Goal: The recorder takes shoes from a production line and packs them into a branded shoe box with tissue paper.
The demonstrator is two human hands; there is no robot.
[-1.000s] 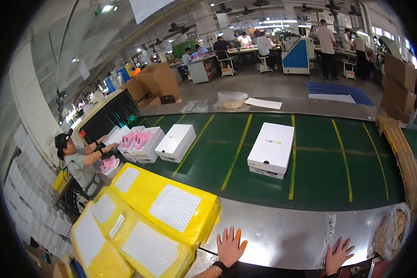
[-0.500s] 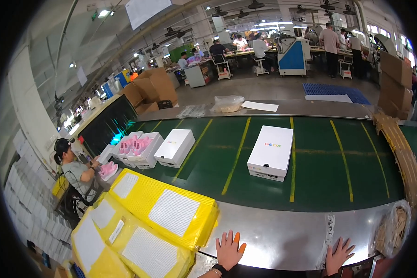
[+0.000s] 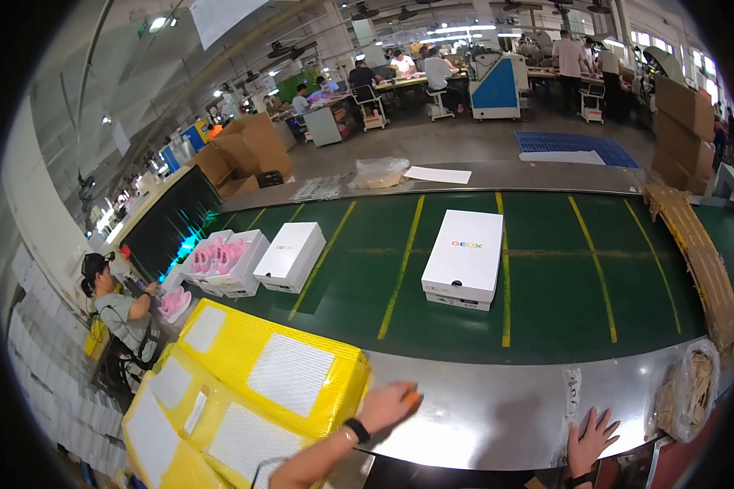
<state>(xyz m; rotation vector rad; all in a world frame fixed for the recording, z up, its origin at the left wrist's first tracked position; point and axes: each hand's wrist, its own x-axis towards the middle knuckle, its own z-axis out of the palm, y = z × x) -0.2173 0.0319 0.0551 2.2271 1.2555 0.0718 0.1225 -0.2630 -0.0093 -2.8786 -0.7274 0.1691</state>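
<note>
Left hand (image 3: 389, 406) has shifted, fingers curled, hold unclear; right hand (image 3: 591, 440) spreads empty on the conveyor's (image 3: 497, 391) near edge; two closed boxes (image 3: 463, 261) (image 3: 290, 251) beyond.

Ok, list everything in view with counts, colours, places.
Belt: one, green, centre
Closed shoe boxes: two, white, on belt
Open shoe boxes: at least two, white, belt's left
Co-worker: one, grey top, left
Shoes: several, pink, in open boxes, beside co-worker
Metal ledges: two, silver, either side of belt
Wrapped packages: several, yellow, lower left
Bags: two, clear, one on each ledge
Cardboard boxes: several, brown, far left and right
Large machine: one, blue and white, background
Left grip: one, black wristband, over near ledge
Right grip: one, black wristband, flat on near ledge
</note>
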